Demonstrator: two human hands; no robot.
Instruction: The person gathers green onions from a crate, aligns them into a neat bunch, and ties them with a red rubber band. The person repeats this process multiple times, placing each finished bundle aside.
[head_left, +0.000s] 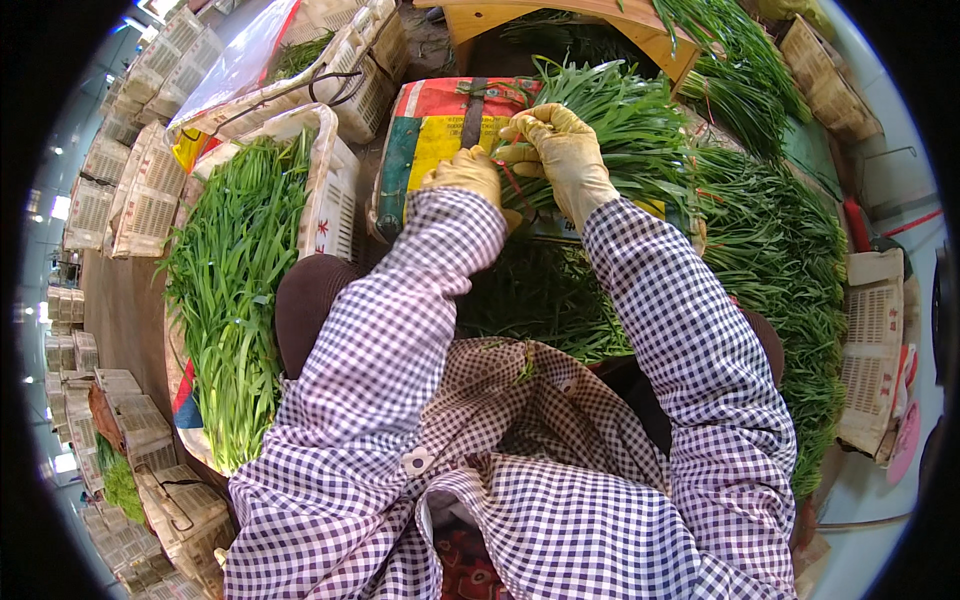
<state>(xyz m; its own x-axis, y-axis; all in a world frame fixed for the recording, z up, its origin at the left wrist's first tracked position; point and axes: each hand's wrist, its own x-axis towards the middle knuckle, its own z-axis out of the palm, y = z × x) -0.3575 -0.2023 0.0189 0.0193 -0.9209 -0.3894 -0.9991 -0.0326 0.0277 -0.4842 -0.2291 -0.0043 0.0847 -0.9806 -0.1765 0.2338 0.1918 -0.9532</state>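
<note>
Both hands wear yellowish rubber gloves and meet over a padded sack (431, 146) in red, yellow and green. A bunch of long green leaves (615, 112), like garlic chives, lies across its right part. My left hand (469, 176) is closed on one side of a thin red tie (511, 180) at the bunch's near left end. My right hand (562, 150) pinches the tie between thumb and fingers, just right of the left hand. The hands partly cover the tie, so whether it is knotted cannot be seen.
A white plastic crate (322, 180) full of loose green leaves (232, 277) stands to my left. Tied leaf bunches (772, 300) are piled on the right. A wooden bench (555, 11) is ahead. Stacked crates (146, 191) line the far left. Loose leaves (547, 292) lie below the sack.
</note>
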